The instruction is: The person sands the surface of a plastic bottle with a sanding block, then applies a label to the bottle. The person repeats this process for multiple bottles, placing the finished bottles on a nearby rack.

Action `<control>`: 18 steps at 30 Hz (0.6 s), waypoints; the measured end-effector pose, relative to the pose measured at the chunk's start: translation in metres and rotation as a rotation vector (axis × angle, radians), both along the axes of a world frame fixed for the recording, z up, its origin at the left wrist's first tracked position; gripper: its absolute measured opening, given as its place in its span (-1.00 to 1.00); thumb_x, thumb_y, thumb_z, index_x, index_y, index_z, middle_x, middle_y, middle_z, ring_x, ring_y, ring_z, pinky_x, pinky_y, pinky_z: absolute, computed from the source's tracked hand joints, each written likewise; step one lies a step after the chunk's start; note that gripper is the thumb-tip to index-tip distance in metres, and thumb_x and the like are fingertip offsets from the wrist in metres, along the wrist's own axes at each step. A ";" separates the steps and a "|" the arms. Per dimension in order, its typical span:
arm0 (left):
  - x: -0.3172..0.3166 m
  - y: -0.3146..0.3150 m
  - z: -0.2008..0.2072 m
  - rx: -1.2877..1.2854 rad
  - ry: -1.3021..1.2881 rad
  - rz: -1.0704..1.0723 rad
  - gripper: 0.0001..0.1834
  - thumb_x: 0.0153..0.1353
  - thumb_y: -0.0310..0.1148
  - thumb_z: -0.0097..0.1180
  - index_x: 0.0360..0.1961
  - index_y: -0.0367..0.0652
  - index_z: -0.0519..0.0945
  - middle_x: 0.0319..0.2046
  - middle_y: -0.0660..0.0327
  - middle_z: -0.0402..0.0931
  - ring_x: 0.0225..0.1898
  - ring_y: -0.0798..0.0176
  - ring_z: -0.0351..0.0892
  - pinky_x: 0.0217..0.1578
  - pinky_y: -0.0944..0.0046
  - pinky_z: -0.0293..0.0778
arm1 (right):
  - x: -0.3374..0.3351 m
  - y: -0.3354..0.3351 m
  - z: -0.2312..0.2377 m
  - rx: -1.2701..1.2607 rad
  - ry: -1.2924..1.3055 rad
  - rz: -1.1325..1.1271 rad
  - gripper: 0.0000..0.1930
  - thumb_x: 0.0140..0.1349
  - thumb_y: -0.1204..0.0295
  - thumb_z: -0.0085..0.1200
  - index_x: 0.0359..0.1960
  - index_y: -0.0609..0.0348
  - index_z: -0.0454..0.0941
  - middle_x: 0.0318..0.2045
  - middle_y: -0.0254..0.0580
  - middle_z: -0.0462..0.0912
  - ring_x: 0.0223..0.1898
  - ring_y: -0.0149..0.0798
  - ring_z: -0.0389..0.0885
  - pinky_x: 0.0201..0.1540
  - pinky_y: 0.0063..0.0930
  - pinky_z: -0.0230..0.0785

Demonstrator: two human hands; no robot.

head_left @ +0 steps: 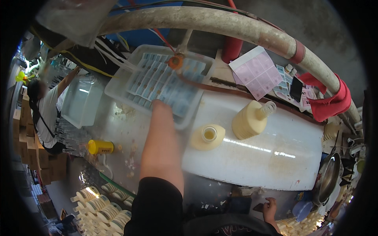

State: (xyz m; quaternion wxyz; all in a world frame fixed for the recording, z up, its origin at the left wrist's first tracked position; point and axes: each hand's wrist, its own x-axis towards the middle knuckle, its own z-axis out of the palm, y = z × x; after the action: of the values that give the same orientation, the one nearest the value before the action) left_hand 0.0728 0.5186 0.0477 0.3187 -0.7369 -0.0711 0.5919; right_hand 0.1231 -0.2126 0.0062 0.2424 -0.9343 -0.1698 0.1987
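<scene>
over the white tray (114, 89), left hand (158, 105) grip can't be told; label sheets (147, 80) look light, floppy, best edge-held.

The pale blue printed sheets (147, 76) lie flat, in slanting rows of small panels, inside a shallow whitish tray (114, 89), with my left hand (158, 105) at their near edge. A small dark brown flat piece (258, 207) sits right by my right hand's (269, 208) fingers; whether gripped, I can't tell.

The worktop (252, 167) looks smooth, glossy; the label sheets (147, 76), paper; the tray (118, 84), plastic; the pipe (232, 24), rough.
</scene>
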 end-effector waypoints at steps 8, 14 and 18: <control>0.020 0.031 -0.060 -0.020 -0.354 0.607 -0.33 0.50 0.05 -0.18 0.50 -0.07 0.24 0.51 0.22 0.17 0.51 0.13 0.14 0.47 0.10 0.04 | 0.010 0.006 -0.007 -0.089 0.068 -0.044 -0.75 0.16 0.69 0.05 -0.11 0.26 0.60 -0.09 -0.03 0.57 -0.38 -0.16 0.59 -0.31 -0.32 0.46; 0.026 0.005 -0.010 -0.060 -0.257 0.562 -0.31 0.45 0.06 -0.02 0.48 -0.06 0.30 0.52 0.17 0.16 0.52 0.03 0.13 0.45 -0.07 0.07 | 0.009 0.012 0.000 -0.035 0.060 -0.050 -0.74 0.13 0.70 0.02 -0.14 0.26 0.61 -0.09 0.01 0.58 -0.24 -0.08 0.62 -0.30 -0.35 0.50; 0.001 0.041 -0.083 0.022 -0.344 0.647 -0.31 0.44 0.03 0.01 0.49 -0.04 0.30 0.51 0.17 0.17 0.51 0.00 0.16 0.44 -0.14 0.09 | 0.020 0.005 -0.006 -0.013 0.012 0.025 -0.73 0.13 0.72 0.01 -0.15 0.27 0.61 -0.10 0.02 0.59 -0.20 -0.06 0.62 -0.31 -0.37 0.50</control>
State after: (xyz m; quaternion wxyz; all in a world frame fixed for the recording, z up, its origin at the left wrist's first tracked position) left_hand 0.0742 0.5593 -0.0354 0.1062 -0.7616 -0.3596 0.5286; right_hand 0.1435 -0.2072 0.0005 0.2347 -0.9325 -0.1787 0.2085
